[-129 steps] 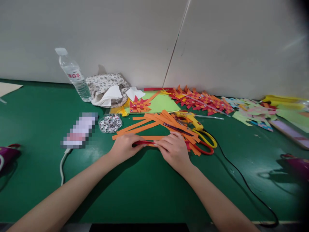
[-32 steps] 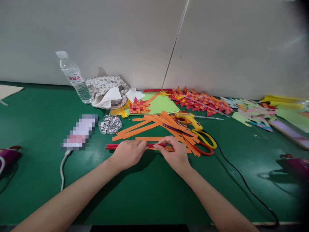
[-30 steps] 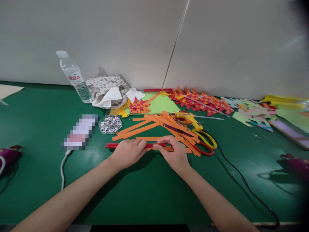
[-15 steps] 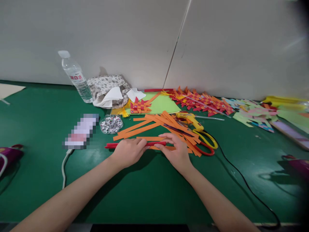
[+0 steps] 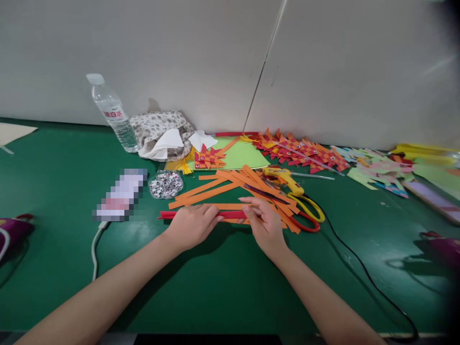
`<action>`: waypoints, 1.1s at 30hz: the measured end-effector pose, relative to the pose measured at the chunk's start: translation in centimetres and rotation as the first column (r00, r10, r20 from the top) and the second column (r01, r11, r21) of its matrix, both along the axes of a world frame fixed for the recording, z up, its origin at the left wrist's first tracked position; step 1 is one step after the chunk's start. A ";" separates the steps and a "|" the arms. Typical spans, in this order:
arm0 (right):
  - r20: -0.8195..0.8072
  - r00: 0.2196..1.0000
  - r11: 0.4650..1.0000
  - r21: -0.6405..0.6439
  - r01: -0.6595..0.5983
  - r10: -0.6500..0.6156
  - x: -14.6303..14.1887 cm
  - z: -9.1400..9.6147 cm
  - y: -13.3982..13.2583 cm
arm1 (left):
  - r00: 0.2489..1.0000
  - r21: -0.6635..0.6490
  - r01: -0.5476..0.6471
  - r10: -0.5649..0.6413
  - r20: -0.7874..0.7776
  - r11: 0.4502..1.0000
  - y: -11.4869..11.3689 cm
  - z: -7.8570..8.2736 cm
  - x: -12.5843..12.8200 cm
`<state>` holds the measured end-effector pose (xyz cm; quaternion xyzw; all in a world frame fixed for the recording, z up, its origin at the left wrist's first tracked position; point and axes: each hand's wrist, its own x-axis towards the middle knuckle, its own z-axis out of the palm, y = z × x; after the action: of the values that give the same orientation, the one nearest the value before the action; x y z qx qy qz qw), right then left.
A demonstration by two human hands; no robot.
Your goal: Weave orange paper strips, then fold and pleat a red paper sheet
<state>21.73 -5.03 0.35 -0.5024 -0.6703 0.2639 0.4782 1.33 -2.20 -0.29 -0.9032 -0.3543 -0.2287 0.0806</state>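
Observation:
Red paper strips (image 5: 233,214) lie level between my hands, just above the green table. My left hand (image 5: 192,225) is closed around their middle, and their left end sticks out past it. At the right end my right hand (image 5: 264,220) holds the strips between thumb and fingers. Several orange paper strips (image 5: 201,194) are spread on the table behind and partly under my hands. Scissors with red and yellow handles (image 5: 307,225) lie beyond my right hand, their blades over the orange strips. A yellow glue gun (image 5: 287,181) rests beside them.
A clear box of googly eyes (image 5: 166,185) and a phone (image 5: 122,195) on a cable lie to the left. Behind stand a water bottle (image 5: 114,115) and a tissue pouch (image 5: 161,127). Woven red-and-orange paper fish (image 5: 302,151) line the wall. A black cord (image 5: 359,263) runs down the right.
My right thumb and fingers have shifted slightly at the right end of the red strips. The strips have turned to show a broader face. My left hand has barely moved.

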 end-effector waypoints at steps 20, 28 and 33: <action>0.212 0.977 0.993 0.112 -0.043 0.019 -0.3 0.1 -0.6 | 0.994 0.134 0.102 -0.106 0.021 0.986 -0.5 0.3 0.1; 0.158 0.985 0.983 0.156 -0.097 0.072 -0.3 0.1 -0.5 | 0.989 0.071 0.140 -0.143 0.033 0.988 -0.2 0.5 0.1; 0.096 0.993 0.982 0.180 0.053 -0.072 -0.2 0.0 -0.3 | 0.993 0.027 0.096 -0.098 0.073 0.995 0.7 0.7 -0.5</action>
<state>21.53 -5.36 0.34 -0.4916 -0.6986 0.1619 0.4939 0.87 -1.53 0.44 -0.9091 -0.3101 -0.2698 0.0669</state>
